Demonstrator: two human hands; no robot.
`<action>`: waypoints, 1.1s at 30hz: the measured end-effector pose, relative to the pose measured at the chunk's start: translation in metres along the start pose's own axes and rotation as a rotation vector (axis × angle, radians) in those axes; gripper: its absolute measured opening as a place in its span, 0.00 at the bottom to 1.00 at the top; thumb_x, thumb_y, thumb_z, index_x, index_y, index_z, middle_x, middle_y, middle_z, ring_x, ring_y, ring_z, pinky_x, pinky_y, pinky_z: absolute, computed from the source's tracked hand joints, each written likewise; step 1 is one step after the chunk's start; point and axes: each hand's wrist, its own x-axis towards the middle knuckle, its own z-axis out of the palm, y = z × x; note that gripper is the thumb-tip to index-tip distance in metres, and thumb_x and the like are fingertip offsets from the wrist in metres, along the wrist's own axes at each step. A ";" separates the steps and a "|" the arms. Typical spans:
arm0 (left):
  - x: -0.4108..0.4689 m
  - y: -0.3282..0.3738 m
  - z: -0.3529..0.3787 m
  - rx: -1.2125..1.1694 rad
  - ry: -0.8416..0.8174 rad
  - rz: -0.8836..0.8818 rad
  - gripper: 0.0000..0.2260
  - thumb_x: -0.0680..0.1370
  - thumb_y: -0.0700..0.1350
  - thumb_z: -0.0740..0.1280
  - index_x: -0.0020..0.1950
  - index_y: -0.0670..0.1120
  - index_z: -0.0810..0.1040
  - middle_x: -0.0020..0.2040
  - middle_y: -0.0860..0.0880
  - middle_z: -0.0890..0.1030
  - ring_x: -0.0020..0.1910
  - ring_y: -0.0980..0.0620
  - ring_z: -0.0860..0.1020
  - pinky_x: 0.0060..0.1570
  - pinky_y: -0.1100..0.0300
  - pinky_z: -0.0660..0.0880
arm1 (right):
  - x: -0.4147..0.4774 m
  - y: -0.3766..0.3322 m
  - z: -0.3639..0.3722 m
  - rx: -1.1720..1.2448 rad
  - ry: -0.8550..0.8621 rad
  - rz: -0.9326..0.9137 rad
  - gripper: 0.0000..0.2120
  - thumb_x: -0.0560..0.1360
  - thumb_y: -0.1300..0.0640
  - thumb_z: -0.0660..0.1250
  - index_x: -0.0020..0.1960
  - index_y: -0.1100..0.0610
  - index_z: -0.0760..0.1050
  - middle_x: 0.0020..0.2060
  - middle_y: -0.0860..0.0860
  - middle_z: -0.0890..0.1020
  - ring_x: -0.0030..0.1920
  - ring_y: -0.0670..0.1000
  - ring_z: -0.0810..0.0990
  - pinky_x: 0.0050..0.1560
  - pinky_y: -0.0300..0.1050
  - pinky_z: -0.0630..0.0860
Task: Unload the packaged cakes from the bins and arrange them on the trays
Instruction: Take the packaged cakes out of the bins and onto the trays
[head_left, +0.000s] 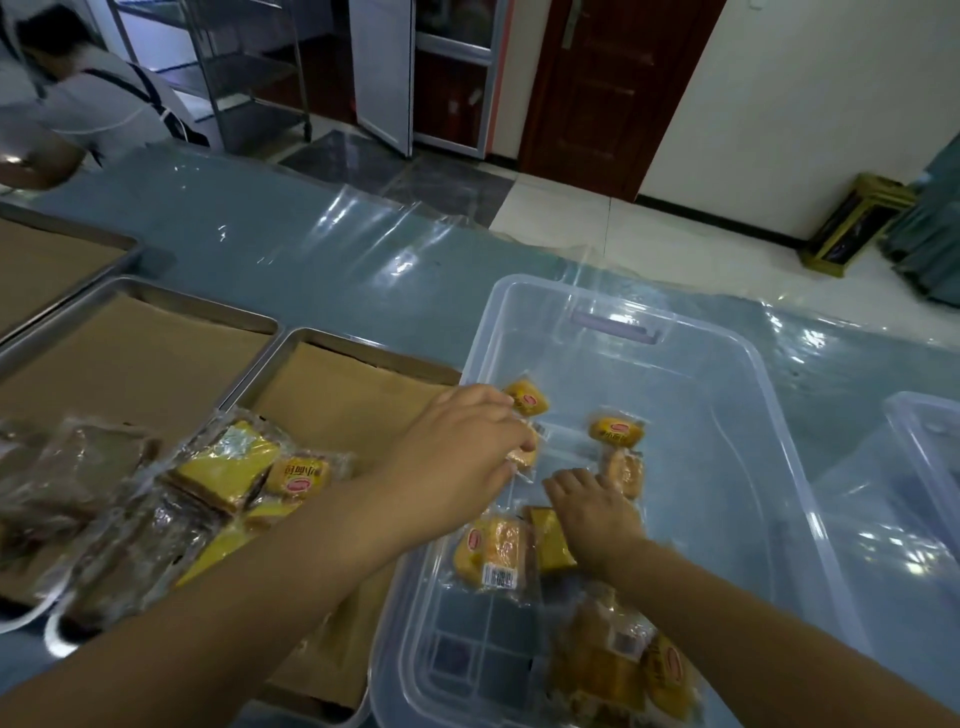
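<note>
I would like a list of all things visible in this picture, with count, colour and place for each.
clear bin: one whole, transparent, centre right; part of a second at the right edge
packaged cakes in bin: several, yellow-orange, on its floor
trays: three, metal, lined with brown paper, left
packaged cakes on trays: a pile, yellow and brown, lower left
table: blue, under clear plastic film
other person: one, upper left
left hand: fingers on a cake in the bin
right hand: over cakes in the bin

Both forearms are bare, no sleeves in view; the left hand (457, 447) and right hand (592, 512) wear no gloves, rings or watch
</note>
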 end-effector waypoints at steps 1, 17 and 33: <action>0.005 -0.003 -0.001 0.010 0.001 -0.001 0.12 0.75 0.46 0.67 0.58 0.52 0.79 0.60 0.52 0.78 0.65 0.53 0.66 0.62 0.59 0.57 | 0.000 0.005 0.002 -0.015 -0.036 0.091 0.28 0.74 0.54 0.64 0.71 0.55 0.58 0.69 0.56 0.65 0.71 0.59 0.61 0.72 0.58 0.54; 0.036 -0.020 0.012 0.068 -0.038 0.020 0.12 0.76 0.47 0.66 0.59 0.54 0.78 0.61 0.54 0.78 0.65 0.54 0.66 0.61 0.63 0.49 | 0.021 0.005 0.005 0.414 -0.119 0.122 0.25 0.77 0.45 0.61 0.70 0.50 0.61 0.68 0.51 0.67 0.65 0.53 0.67 0.64 0.49 0.66; 0.034 -0.018 0.011 0.026 -0.055 -0.057 0.12 0.77 0.46 0.65 0.60 0.55 0.78 0.61 0.55 0.77 0.64 0.57 0.65 0.60 0.66 0.49 | 0.026 0.033 -0.002 0.141 -0.478 0.026 0.29 0.68 0.43 0.72 0.64 0.51 0.68 0.60 0.53 0.70 0.61 0.55 0.67 0.64 0.54 0.66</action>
